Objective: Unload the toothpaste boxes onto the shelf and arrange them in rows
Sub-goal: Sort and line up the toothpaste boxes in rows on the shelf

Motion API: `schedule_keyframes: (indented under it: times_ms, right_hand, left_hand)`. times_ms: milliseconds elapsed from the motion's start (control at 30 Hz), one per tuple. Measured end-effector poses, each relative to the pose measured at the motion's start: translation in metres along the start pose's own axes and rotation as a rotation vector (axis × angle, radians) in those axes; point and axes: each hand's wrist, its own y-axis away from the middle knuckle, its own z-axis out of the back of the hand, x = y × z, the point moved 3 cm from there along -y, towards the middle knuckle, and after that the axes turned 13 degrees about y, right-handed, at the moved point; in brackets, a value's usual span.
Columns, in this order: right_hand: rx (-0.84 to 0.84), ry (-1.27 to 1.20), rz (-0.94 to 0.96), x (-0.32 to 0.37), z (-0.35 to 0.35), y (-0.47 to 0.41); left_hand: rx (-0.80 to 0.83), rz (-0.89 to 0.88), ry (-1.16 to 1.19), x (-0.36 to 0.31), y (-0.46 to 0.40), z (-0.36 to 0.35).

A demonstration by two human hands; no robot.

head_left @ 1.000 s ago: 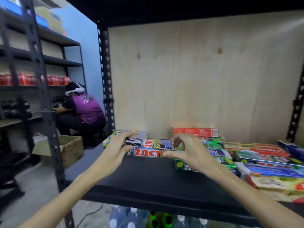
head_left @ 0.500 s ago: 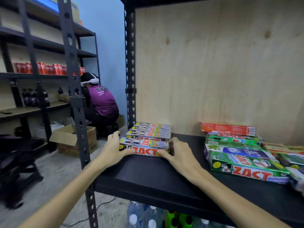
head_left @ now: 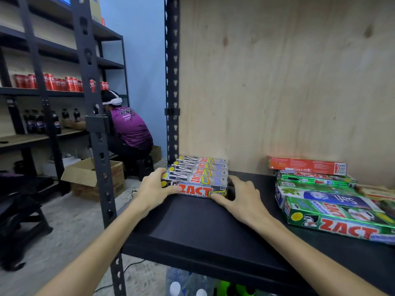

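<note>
Hands bracket a row of grey ZACT Smokers boxes [head_left: 197,178] at the left end of the black shelf [head_left: 205,227], hard against its rear left upright [head_left: 171,82]. The left hand [head_left: 155,191] wraps the left end of the front box, thumb lying across its printed face; the right hand [head_left: 241,199] lies spread, fingers against the right ends of the boxes and thumb at the front lower corner. Neither hand lifts anything; both press inward, squaring the row.

Risk, as judged: the row lies at the shelf's open left side, so an uneven push from the right hand could slide a box past the upright and off the shelf. Light cartons may also buckle or ride up over each other if squeezed too hard.

Right of the row, well apart from it, lies a loose group of mixed toothpaste boxes [head_left: 329,201], green ZACT in front and a red box [head_left: 307,166] at the back, not yet in even rows.

Containers: an open cardboard carton [head_left: 94,178] stands on the floor left of the shelf; its contents cannot be seen. Bottles [head_left: 188,283] stand below the shelf.
</note>
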Motion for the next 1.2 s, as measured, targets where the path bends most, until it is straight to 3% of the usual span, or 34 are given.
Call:
schedule_keyframes:
  times_ms: [267, 400, 567, 700, 1033, 1200]
  right_hand:
    - [-0.068, -0.087, -0.017, 0.0, 0.015, 0.02]
    - [-0.192, -0.265, -0.056, -0.017, 0.028, 0.041]
    - [-0.257, -0.324, -0.043, -0.048, 0.059, 0.076]
    - [-0.349, -0.304, -0.019, -0.077, 0.098, 0.092]
    - [-0.204, -0.009, -0.14, -0.216, 0.18, 0.089]
    - [-0.069, 0.009, -0.101, -0.254, 0.188, 0.065]
  left_hand:
    - [0.048, -0.042, -0.001, -0.008, 0.014, -0.006]
    - [-0.032, -0.239, -0.125, -0.02, 0.023, -0.008]
    - [-0.09, -0.477, 0.022, -0.06, 0.055, -0.065]
    - [0.068, -0.335, 0.275, -0.096, 0.073, -0.137]
    - [0.285, 0.161, 0.548, -0.125, 0.019, -0.249]
    - [0.239, 0.04, 0.602, -0.15, 0.009, -0.271]
